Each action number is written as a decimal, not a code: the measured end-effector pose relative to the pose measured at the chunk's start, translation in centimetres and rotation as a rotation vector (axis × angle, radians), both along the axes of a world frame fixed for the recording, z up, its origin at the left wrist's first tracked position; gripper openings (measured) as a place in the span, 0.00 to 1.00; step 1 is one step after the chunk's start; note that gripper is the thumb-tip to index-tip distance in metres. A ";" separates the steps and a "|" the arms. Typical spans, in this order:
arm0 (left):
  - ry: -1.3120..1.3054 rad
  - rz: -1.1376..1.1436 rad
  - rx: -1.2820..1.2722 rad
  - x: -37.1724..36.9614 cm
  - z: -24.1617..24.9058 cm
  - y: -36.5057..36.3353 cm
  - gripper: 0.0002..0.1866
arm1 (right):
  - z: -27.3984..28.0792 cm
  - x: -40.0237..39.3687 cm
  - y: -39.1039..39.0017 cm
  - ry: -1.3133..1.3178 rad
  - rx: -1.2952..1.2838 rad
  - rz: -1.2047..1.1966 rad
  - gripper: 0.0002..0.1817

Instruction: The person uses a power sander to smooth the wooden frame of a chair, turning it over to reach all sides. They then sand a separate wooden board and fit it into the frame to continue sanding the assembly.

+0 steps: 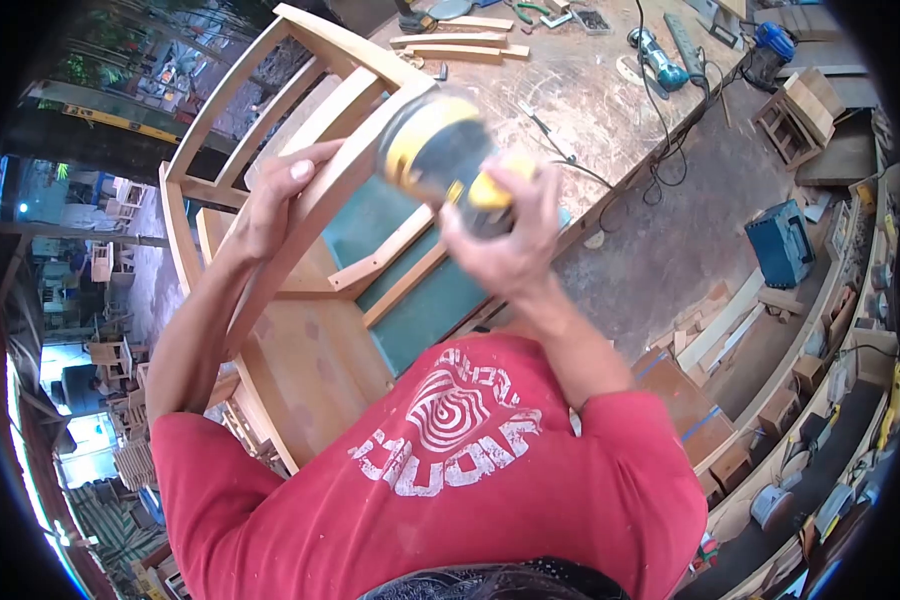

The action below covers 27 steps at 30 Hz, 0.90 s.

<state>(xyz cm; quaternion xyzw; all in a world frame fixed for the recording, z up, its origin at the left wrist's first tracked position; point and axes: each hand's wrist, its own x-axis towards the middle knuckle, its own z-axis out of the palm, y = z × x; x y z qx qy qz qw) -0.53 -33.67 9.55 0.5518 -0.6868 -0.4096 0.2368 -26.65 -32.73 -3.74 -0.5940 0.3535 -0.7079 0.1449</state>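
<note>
My right hand [510,230] is wrapped around a yellow and black power sander [438,150], both smeared by motion. The sander's round pad end meets the upper end of a wooden rail on a chair frame [315,205]. My left hand [282,195] grips that same rail lower down, thumb on top and fingers curled round the far side, partly hidden. The frame is pale bare wood with curved slats [240,95] at the upper left and a flat wooden seat panel [315,365] below. It leans in front of my red shirt, tilted.
A worn workbench [570,130] carries cut wood strips [460,45], green pliers [530,10], a teal power tool [658,60] and loose cords [660,160]. On the floor at right are a blue-green box [780,245] and wood offcuts [715,325]. Shelving with tools curves along the right edge.
</note>
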 end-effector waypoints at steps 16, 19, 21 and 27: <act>-0.023 0.042 0.003 0.5 -0.1 -0.1 0.52 | 1.0 -1.1 -2.0 0.008 0.025 -0.001 0.33; -0.009 0.034 0.021 0.7 -0.1 -0.1 0.55 | 0.6 -0.2 -0.9 0.049 -0.035 0.044 0.33; 0.022 0.027 0.036 0.6 -0.3 -0.4 0.55 | 0.0 2.3 1.2 0.035 -0.109 0.118 0.33; 0.038 0.067 0.033 0.2 -0.2 -0.1 0.45 | 0.2 0.7 -1.4 0.001 -0.049 0.014 0.35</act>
